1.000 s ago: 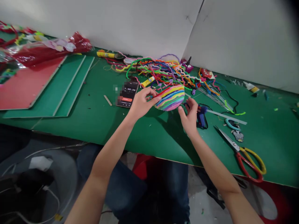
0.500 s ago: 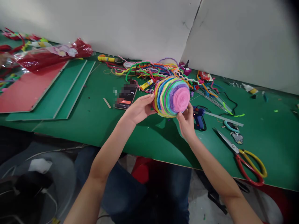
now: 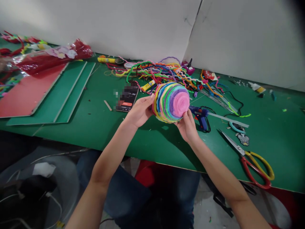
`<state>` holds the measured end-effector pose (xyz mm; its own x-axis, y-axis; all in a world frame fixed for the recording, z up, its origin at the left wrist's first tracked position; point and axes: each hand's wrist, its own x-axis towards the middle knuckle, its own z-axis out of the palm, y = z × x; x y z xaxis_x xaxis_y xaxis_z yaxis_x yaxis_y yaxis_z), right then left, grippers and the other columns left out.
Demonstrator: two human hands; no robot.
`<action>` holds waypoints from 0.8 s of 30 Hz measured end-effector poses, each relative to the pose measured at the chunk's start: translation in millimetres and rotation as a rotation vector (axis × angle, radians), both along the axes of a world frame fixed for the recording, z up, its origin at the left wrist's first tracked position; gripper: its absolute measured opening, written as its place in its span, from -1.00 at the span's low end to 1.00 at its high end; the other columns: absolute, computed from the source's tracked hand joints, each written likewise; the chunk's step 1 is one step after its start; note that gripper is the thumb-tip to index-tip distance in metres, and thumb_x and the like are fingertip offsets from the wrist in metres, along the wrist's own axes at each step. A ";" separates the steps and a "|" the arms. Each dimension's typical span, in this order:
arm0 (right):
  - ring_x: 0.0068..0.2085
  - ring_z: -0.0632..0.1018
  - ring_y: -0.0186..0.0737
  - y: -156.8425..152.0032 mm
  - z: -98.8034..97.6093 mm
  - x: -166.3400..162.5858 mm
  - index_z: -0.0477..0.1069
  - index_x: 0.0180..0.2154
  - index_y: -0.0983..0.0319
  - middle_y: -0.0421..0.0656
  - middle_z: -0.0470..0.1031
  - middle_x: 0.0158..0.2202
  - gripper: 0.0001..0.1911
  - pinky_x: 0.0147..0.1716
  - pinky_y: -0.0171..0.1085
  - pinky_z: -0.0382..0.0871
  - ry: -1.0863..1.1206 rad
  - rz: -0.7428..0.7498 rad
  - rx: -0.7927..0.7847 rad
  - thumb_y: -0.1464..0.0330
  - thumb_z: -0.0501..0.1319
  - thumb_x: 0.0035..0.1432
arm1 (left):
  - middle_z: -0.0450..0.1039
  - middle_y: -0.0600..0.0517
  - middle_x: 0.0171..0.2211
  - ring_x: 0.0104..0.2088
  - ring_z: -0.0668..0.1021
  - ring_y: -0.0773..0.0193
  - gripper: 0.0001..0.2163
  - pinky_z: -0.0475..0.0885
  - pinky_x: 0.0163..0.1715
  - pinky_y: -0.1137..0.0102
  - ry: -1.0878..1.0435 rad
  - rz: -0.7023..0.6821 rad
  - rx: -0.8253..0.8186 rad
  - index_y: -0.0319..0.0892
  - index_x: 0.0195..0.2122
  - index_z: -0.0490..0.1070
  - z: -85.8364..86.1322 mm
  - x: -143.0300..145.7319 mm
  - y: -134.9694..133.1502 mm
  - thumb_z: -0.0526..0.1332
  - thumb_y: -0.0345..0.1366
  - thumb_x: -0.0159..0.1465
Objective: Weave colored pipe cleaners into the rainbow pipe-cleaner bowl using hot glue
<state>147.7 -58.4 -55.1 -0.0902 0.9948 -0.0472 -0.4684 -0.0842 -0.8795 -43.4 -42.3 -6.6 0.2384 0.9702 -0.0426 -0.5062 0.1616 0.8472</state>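
Both hands hold a dome-shaped bowl of coiled pipe cleaners (image 3: 172, 101), striped in several colours with a pink centre that faces me. My left hand (image 3: 139, 110) grips its left rim, fingers curled round the edge. At the lower right edge my right hand (image 3: 187, 126) holds it from below. The bowl is lifted just above the green table (image 3: 147, 140). Behind it lies a tangled heap of loose pipe cleaners (image 3: 164, 70).
A phone (image 3: 127, 98) showing a timer lies left of the bowl. A blue glue gun (image 3: 201, 114) lies right of my right hand. Red and yellow scissors (image 3: 250, 157) rest near the front right. Green and red boards (image 3: 47, 89) are stacked at left. Glue sticks (image 3: 106, 59) lie near the wall.
The bowl was tipped from lying sideways on the table to its pink base facing me, and lifted slightly. My right hand moved from beside it to gripping its lower edge.
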 end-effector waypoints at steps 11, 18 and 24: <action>-0.31 0.40 -0.41 -0.4 1.6 2.9 0.35 -0.16 -0.01 -0.26 0.36 -0.12 -0.53 -0.44 -0.40 0.40 -0.013 0.023 0.017 0.07 0.40 -0.12 | 0.58 -0.03 -0.45 -0.22 0.63 0.13 -0.76 0.55 -0.13 0.27 0.045 -0.102 0.003 -0.24 -0.42 0.55 -1.5 -6.3 -0.9 0.47 -0.21 -0.04; -0.24 0.43 -0.34 -3.0 -0.2 3.2 0.31 -0.12 -0.04 -0.25 0.36 -0.10 -0.51 -0.34 -0.30 0.45 -0.063 0.024 0.089 0.06 0.38 -0.09 | 0.57 0.00 -0.47 -0.30 0.63 0.15 -0.67 0.55 -0.14 0.26 0.039 -0.097 -0.009 -0.24 -0.43 0.56 2.2 -5.7 -3.5 0.50 -0.12 -0.14; -0.01 0.41 -0.20 -5.3 0.6 3.8 0.23 -0.06 -0.03 -0.21 0.34 -0.03 -0.35 0.04 -0.06 0.37 -0.152 -0.015 0.204 0.08 0.44 -0.19 | 0.57 0.03 -0.49 -0.37 0.63 0.19 -0.68 0.55 -0.17 0.26 0.091 -0.106 -0.021 -0.19 -0.51 0.55 0.4 -9.5 -2.0 0.53 -0.13 -0.23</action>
<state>151.5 -63.7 -54.6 -0.0828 0.9863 0.1425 -0.3298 0.1078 -0.9379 -52.9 -44.3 -6.2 0.3340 0.9384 -0.0887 -0.4064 0.2283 0.8847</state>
